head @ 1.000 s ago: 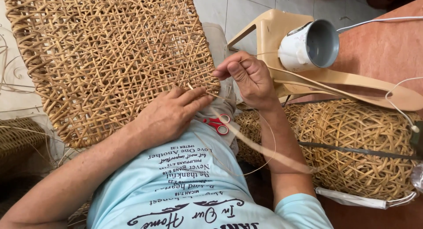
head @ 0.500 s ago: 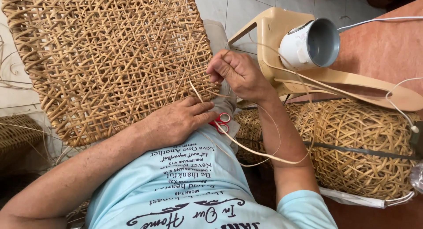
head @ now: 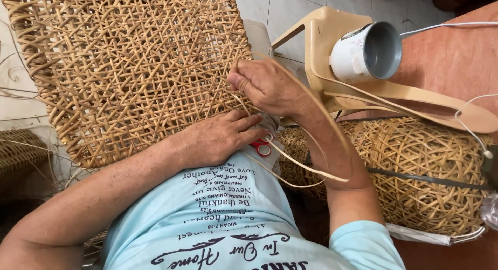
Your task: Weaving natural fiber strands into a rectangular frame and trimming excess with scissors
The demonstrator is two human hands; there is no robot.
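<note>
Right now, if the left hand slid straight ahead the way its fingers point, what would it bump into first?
Probably the red-handled scissors or the right hand's wrist. The left hand lies on the woven cane panel, fingers pointing right; depth is hard to judge.

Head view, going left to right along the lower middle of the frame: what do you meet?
Small wicker basket → left hand on the woven cane panel → red-handled scissors → looped cane strip → large woven rattan basket.

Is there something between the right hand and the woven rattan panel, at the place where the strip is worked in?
Nothing visible. The right hand pinches the rattan strip directly at the edge of the woven panel. The left hand rests flat on the panel just below, beside that spot, not across it.
</note>
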